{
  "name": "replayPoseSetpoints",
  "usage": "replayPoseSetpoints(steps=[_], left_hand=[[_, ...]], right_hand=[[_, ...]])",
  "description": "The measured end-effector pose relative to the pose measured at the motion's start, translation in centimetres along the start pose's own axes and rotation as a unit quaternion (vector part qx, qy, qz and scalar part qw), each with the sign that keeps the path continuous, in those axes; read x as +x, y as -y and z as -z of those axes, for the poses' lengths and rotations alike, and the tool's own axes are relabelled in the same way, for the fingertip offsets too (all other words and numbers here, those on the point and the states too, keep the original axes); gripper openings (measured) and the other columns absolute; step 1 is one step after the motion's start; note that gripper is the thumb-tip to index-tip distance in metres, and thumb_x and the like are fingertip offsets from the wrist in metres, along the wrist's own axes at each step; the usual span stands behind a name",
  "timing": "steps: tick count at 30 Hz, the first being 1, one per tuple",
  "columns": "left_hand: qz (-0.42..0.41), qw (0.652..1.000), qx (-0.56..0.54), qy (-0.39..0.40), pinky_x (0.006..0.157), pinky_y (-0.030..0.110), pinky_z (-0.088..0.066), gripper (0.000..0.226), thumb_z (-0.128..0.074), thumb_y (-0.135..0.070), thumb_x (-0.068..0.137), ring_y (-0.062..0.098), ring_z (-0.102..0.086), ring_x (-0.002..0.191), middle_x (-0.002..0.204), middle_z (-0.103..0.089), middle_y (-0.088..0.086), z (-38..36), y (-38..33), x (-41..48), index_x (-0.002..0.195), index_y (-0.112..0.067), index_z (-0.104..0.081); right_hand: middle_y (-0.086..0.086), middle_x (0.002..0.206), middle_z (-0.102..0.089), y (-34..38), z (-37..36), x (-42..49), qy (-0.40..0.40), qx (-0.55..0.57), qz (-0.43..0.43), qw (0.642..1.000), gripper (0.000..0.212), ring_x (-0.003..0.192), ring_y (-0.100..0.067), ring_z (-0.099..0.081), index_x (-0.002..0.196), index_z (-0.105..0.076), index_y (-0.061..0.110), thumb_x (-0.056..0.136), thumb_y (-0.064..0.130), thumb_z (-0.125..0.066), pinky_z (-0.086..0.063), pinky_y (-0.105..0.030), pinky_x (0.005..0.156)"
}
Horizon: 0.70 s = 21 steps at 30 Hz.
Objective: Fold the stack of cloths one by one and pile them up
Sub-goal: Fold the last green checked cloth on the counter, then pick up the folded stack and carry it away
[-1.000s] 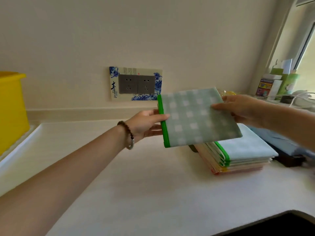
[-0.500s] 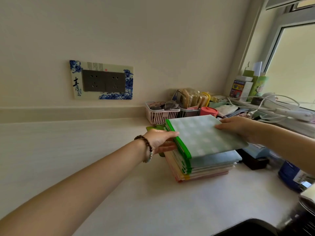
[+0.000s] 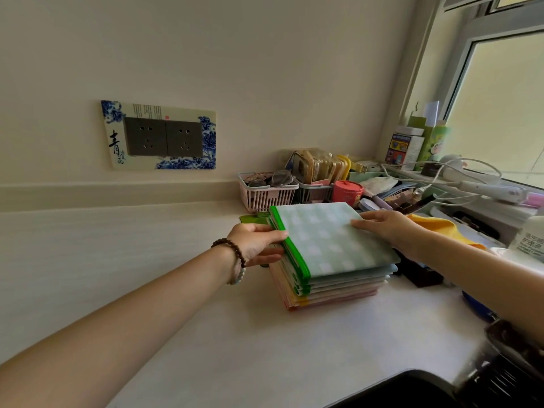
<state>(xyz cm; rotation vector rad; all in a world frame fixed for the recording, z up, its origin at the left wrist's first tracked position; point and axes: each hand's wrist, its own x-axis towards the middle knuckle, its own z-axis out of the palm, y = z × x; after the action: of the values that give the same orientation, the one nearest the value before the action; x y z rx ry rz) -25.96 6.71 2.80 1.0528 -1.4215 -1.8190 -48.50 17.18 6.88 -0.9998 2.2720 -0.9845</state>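
Observation:
A folded green-checked cloth [image 3: 329,242] with a bright green hem lies on top of a pile of folded cloths [image 3: 338,293] in pastel colours, on the white counter [image 3: 206,319]. My left hand [image 3: 256,242], with a bead bracelet on its wrist, touches the left edge of the pile at the green hem with fingers stretched out. Flat on the right side of the top cloth rests my right hand [image 3: 385,228], fingers straight. Neither hand grips anything.
Behind the pile stand a pink basket [image 3: 265,195], a red tin [image 3: 347,194] and clutter with cables. A yellow cloth [image 3: 438,228], a dark box [image 3: 421,275] and a white bottle [image 3: 530,240] sit to the right. A dark sink edge [image 3: 412,390] lies at the bottom right.
One second ago both hands held the folded checked cloth in the air. It has come down onto the pile, and both hands now rest against it.

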Motion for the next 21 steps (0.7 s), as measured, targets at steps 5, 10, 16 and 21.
replayPoseSetpoints(steps=[5,10,16,21], left_hand=[[0.034,0.998,0.055,0.015,0.083,0.034,-0.054,0.074,-0.075,-0.048,0.069,0.026,-0.055,0.118,0.132,-0.055,0.013,0.6,0.5,0.1,0.129,-0.011,-0.052],[0.064,0.989,-0.006,0.134,0.102,0.035,-0.041,0.048,-0.048,-0.057,0.087,0.03,-0.053,0.122,0.129,-0.057,0.008,-0.3,1.2,-0.6,0.123,-0.026,-0.056],[0.027,0.994,-0.012,0.106,0.112,0.032,-0.03,0.043,-0.036,-0.029,0.101,0.023,-0.046,0.129,0.14,-0.048,0.009,-0.7,2.4,-0.6,0.138,-0.009,-0.044],[0.031,0.996,0.031,0.082,0.113,0.036,-0.03,0.043,-0.045,-0.039,0.097,0.02,-0.049,0.126,0.134,-0.054,0.004,1.8,3.4,-0.6,0.13,-0.012,-0.053]], right_hand=[[-0.007,0.108,-0.062,-0.5,-0.2,-0.9,0.116,0.078,-0.122,0.983,0.052,0.097,-0.023,-0.06,0.103,-0.053,0.015,0.077,0.058,-0.063,-0.05,-0.036,0.089],[-0.01,0.112,-0.063,-0.3,-0.4,-1.5,0.168,0.11,-0.124,0.972,0.044,0.097,-0.024,-0.062,0.101,-0.053,0.02,0.076,0.055,-0.063,-0.053,-0.034,0.08],[-0.009,0.093,-0.065,0.3,-1.7,-2.8,0.192,0.157,-0.118,0.962,0.025,0.085,-0.024,-0.062,0.091,-0.055,0.021,0.085,0.044,-0.059,-0.051,-0.037,0.071],[-0.01,0.083,-0.074,0.9,-3.2,-3.1,0.228,0.16,-0.135,0.951,0.036,0.088,-0.025,-0.064,0.098,-0.059,0.017,0.08,0.048,-0.062,-0.051,-0.042,0.082]])
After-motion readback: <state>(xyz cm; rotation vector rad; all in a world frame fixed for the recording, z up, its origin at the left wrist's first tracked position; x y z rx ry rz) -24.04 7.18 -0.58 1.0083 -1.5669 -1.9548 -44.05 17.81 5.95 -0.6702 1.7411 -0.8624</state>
